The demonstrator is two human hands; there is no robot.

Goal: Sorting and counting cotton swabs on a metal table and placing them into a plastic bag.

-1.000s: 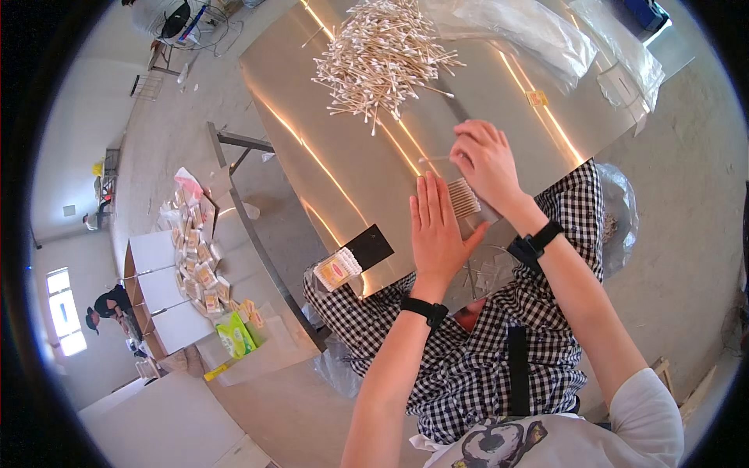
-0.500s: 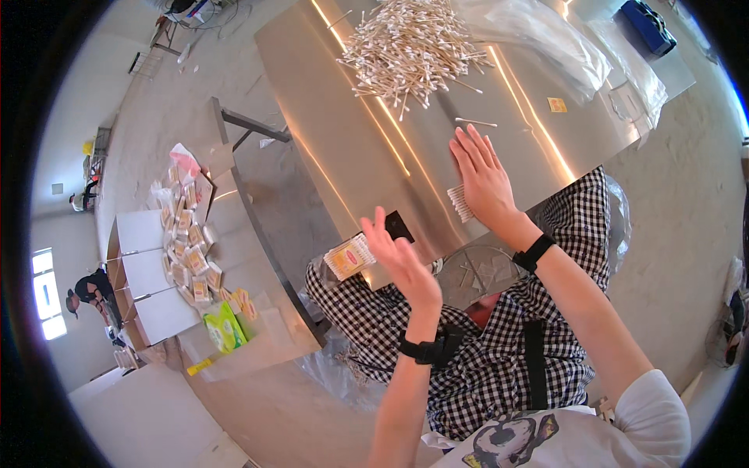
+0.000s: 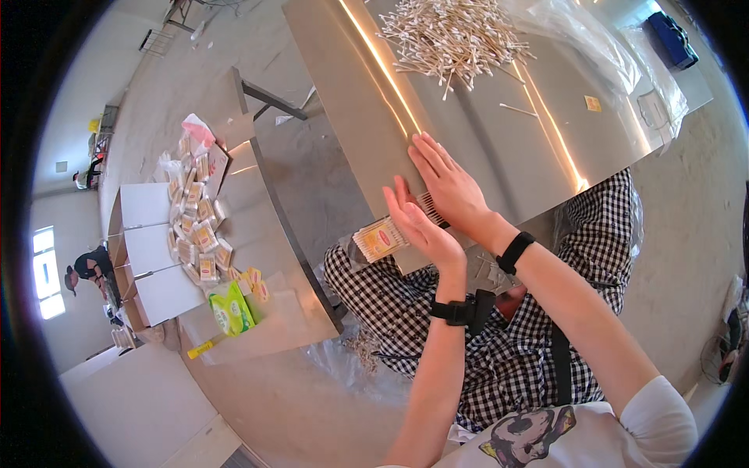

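Observation:
My right hand point(image 3: 459, 193) lies slanted on the metal table, its fingers stretched out and together. Against its edge is a neat row of cotton swabs point(image 3: 429, 209), partly covered by the hands. My left hand point(image 3: 425, 230) is close by with straight fingers, between that row and a clear packet of cotton swabs point(image 3: 380, 239) bearing an orange and yellow label. The packet sits at the table's near left corner, and the left hand hides its right end. Whether the left palm touches the packet I cannot tell.
A big heap of loose cotton swabs point(image 3: 456, 39) covers the far part of the table point(image 3: 499, 156). One stray swab point(image 3: 518, 110), a small orange card point(image 3: 593, 104) and clear plastic bags point(image 3: 581, 47) lie rightward. Filled swab packets point(image 3: 204, 234) and a green pack point(image 3: 230, 309) occupy the left table.
My right hand has come leftward with the row of swabs, close to my left hand. The dark patch beside the left hand is no longer visible. The whole view has shifted slightly.

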